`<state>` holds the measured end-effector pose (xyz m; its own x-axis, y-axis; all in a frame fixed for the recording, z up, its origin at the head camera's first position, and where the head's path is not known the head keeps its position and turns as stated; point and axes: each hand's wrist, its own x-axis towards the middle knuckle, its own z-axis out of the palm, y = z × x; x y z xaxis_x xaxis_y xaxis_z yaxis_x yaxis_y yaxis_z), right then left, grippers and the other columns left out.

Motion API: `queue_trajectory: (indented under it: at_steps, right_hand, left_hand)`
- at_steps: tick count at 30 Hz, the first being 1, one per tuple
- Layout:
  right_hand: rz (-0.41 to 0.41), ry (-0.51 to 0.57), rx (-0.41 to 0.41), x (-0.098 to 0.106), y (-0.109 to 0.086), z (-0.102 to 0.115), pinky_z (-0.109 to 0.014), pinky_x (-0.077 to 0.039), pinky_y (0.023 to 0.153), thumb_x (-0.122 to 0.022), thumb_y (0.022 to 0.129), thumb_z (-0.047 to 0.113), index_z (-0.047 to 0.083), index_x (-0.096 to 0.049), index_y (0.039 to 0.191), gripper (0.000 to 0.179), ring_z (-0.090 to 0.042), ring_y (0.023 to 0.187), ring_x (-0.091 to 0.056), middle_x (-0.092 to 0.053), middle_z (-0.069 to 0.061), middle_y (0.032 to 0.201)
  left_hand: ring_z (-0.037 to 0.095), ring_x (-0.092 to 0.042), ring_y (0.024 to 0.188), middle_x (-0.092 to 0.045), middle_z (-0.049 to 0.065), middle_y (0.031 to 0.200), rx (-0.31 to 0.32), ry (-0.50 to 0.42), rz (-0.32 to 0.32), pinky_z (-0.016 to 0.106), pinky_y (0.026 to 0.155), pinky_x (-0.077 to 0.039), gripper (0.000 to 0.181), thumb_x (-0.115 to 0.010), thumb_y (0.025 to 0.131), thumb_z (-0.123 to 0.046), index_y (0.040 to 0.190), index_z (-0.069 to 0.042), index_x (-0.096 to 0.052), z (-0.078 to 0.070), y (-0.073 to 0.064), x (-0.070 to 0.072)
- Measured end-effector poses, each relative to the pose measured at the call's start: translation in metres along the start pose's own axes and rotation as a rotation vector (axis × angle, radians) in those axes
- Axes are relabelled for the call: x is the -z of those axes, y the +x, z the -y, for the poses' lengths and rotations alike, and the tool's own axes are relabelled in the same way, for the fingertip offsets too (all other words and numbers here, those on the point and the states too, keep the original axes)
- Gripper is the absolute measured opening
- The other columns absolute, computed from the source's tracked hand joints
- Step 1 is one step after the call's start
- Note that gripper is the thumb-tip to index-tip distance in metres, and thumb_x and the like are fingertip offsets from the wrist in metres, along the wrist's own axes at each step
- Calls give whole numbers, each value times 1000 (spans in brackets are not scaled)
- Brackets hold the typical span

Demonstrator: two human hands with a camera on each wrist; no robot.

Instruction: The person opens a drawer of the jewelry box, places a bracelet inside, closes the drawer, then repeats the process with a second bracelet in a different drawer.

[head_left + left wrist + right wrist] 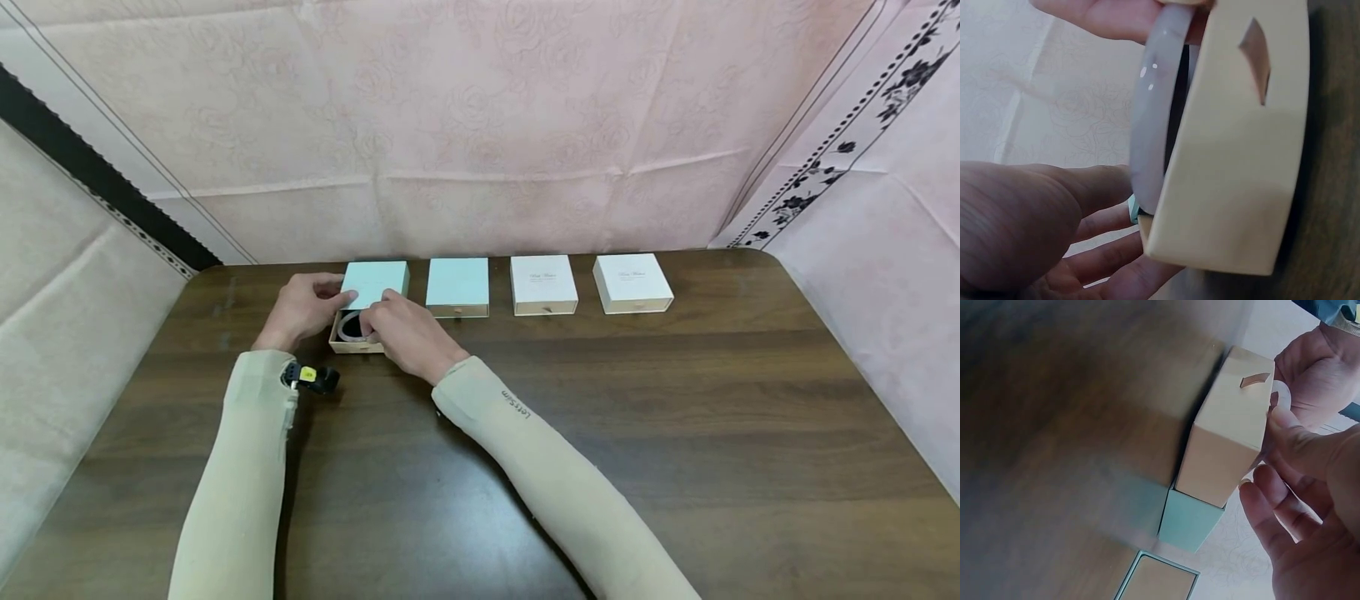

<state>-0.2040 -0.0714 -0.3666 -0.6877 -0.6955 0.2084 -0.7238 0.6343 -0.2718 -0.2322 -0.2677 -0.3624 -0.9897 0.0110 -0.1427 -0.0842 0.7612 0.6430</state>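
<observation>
At the left end of a row, a teal drawer box (375,281) stands with its cream drawer (357,349) pulled out toward me. A pale, glossy bangle (1152,119) sits tilted in the drawer, its upper edge above the drawer's front wall; dark lining shows inside the ring. My left hand (303,304) grips the box's left side, thumb on the teal lid. Thumb and fingertips of my right hand (408,332) pinch the bangle's right side, over the drawer. The drawer front has a small ribbon pull (1255,380).
To the right stand another teal box (457,283) and two white boxes, one near the middle (543,282) and one farther right (632,279), all with drawers pushed in. They line the back of the wooden table (600,433), before a pale patterned cloth (487,125).
</observation>
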Motion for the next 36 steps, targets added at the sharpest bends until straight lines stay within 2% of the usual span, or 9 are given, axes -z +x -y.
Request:
queue_trajectory:
  at_steps: [5, 19, 28, 36]
  right_hand:
    - [-2, -11, 5, 0, 0, 1, -21, -36, 66, -60, 96, 16, 16, -66, 81, 16, -11, 80, -39, -54, 9, 76]
    - [-15, -35, 14, 1, -4, 3, -17, -43, 71, -62, 94, 13, 18, -67, 87, 9, -7, 84, -45, -65, 10, 87]
    - [-32, -36, 21, 2, -8, 3, -17, -43, 71, -60, 92, 2, 16, -67, 86, 16, -7, 84, -44, -63, 10, 85]
    - [-32, -45, 27, 4, -11, 5, -16, -44, 74, -63, 92, 6, 17, -68, 88, 13, -7, 86, -46, -65, 10, 89]
  left_hand:
    - [37, -52, 121, -55, 22, 133, -3, 3, -3, 50, 92, -48, 58, -56, 96, -42, 141, -8, -48, 0, 0, 0]
    - [36, -53, 122, -55, 21, 133, -1, -7, -3, 51, 94, -48, 56, -56, 96, -43, 140, -9, -50, 1, 1, 1]
    - [36, -53, 121, -56, 22, 132, -5, 7, -8, 49, 91, -49, 57, -56, 96, -42, 141, -9, -49, 1, 1, 0]
    - [35, -54, 119, -57, 21, 132, 6, 6, -4, 47, 90, -50, 55, -56, 95, -42, 140, -9, -51, 0, 1, 0]
